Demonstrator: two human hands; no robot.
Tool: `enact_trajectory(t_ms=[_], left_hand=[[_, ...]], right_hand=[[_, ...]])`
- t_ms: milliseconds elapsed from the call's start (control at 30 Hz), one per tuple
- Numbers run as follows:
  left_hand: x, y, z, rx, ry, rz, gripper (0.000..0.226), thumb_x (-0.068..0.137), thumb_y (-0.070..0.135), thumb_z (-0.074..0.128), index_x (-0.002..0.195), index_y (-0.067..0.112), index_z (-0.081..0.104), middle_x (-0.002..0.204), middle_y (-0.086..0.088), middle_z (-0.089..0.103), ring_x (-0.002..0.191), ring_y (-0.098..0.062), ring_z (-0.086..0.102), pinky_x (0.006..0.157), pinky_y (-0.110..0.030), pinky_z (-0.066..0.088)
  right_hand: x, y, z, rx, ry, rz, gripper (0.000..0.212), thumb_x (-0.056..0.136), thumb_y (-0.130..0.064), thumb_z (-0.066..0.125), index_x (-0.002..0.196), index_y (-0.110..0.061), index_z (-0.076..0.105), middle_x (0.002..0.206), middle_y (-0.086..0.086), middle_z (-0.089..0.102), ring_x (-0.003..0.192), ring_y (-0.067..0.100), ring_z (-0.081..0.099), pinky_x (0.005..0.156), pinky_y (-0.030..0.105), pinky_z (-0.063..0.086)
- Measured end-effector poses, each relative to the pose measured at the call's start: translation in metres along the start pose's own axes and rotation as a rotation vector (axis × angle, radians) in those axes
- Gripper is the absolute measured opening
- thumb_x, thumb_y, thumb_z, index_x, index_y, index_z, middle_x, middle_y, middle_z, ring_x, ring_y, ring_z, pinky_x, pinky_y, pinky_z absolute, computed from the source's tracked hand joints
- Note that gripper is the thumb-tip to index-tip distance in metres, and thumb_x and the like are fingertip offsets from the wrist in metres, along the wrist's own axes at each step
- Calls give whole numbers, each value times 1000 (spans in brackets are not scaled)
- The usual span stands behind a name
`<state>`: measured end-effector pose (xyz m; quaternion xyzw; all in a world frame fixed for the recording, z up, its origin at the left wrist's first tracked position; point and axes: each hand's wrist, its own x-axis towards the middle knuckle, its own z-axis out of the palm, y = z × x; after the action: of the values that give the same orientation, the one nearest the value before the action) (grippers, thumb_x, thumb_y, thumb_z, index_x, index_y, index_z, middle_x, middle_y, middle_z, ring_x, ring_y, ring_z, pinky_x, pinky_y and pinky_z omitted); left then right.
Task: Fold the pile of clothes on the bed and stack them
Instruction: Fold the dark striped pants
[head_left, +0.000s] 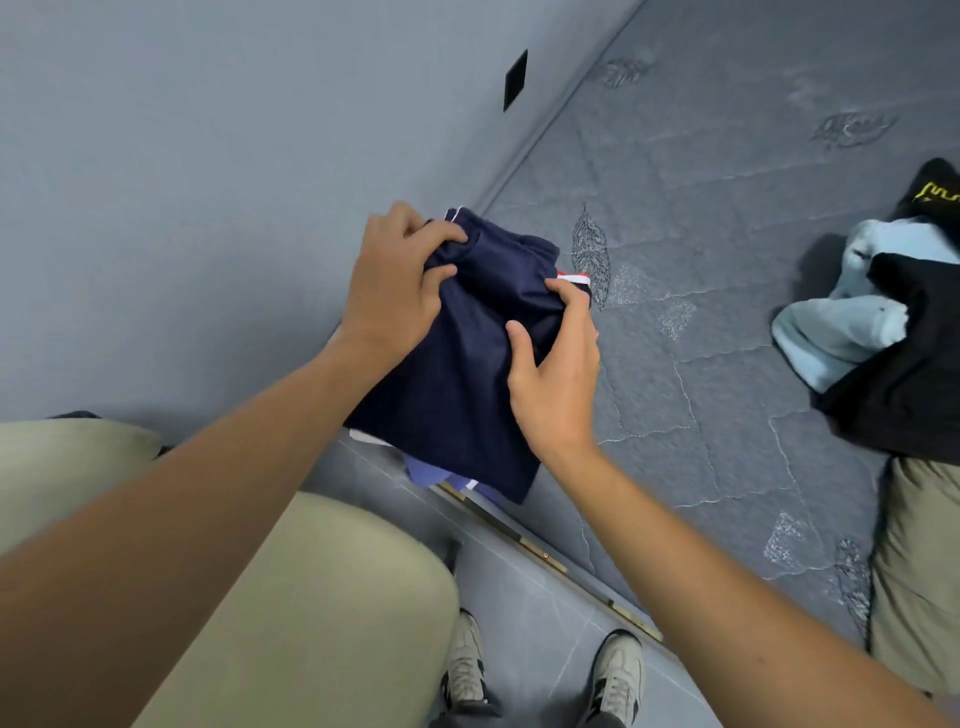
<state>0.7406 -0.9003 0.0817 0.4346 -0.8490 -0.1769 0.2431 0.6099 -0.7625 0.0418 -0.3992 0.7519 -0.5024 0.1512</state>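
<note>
A grey quilted bed (727, 260) fills the room to the right of the grip. A person holds a navy garment (457, 374) up over the bed's near edge, partly folded. Their left hand (395, 291) pinches its top left corner; their right hand (556, 374) clamps the right edge, thumb in front. Folding is under way; next it wants laying flat and stacking. Far right of the grip lies the unfolded pile (883, 338), cut off by the frame. Something bluish hangs beneath the garment, perhaps its lining.
</note>
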Motion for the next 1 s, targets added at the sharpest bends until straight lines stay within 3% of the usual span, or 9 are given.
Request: enact_trajectory(t_ms=[67,133,233,333,433,567,800,1000], left_hand=[[18,2,-5,21,10,105,31,95,7,66,124,18,71,108,-11,55,102,-31,51,91,-27,43],[23,2,-2,100,-37,88,39,99,10,60,135,20,66,125,-13,54,116,-33,50,100,-38,44],[0,-6,8,364,-92,40,48,103,19,56,150,26,54,158,-16,38,145,-36,37,119,-53,30],[-31,-15,17,366,-65,193,47,106,13,51,152,23,54,164,-16,36,153,-38,33,124,-56,23],[-50,-27,34,374,-145,169,55,107,35,43,161,24,37,172,-10,22,160,-31,18,127,-54,16],[-55,-46,67,422,-206,132,66,107,51,32,167,28,17,175,-6,5,162,-29,4,128,-55,11],[-48,-70,100,447,-201,127,67,108,52,26,168,30,7,176,-5,-1,162,-28,-1,128,-58,12],[-35,-53,71,472,-172,149,67,105,50,31,167,29,15,175,-6,5,161,-31,8,126,-59,15]], right_hand=[[2,-4,4,13,49,-17,46,97,-19,65,137,-25,44,135,-6,53,125,16,53,110,51,41],[5,0,6,-77,36,46,54,95,-22,67,143,-25,42,139,3,45,123,28,51,106,53,44],[6,10,2,-494,19,63,76,89,-30,73,155,-20,36,152,15,32,131,35,39,106,51,40],[5,7,7,-583,52,-202,79,82,-10,60,156,-23,39,166,12,23,152,32,26,117,51,31],[0,14,28,-639,-90,-388,66,89,-16,55,154,-23,44,170,6,23,159,26,16,127,52,10],[3,54,45,-716,-229,-321,66,102,-44,45,164,-28,26,174,1,9,161,21,1,124,59,15],[15,78,65,-745,-261,-305,69,101,-46,43,165,-29,22,175,1,6,161,20,-3,121,64,18],[18,66,20,-675,-228,-266,73,101,-50,44,166,-28,19,175,3,3,161,24,-5,126,60,7]])
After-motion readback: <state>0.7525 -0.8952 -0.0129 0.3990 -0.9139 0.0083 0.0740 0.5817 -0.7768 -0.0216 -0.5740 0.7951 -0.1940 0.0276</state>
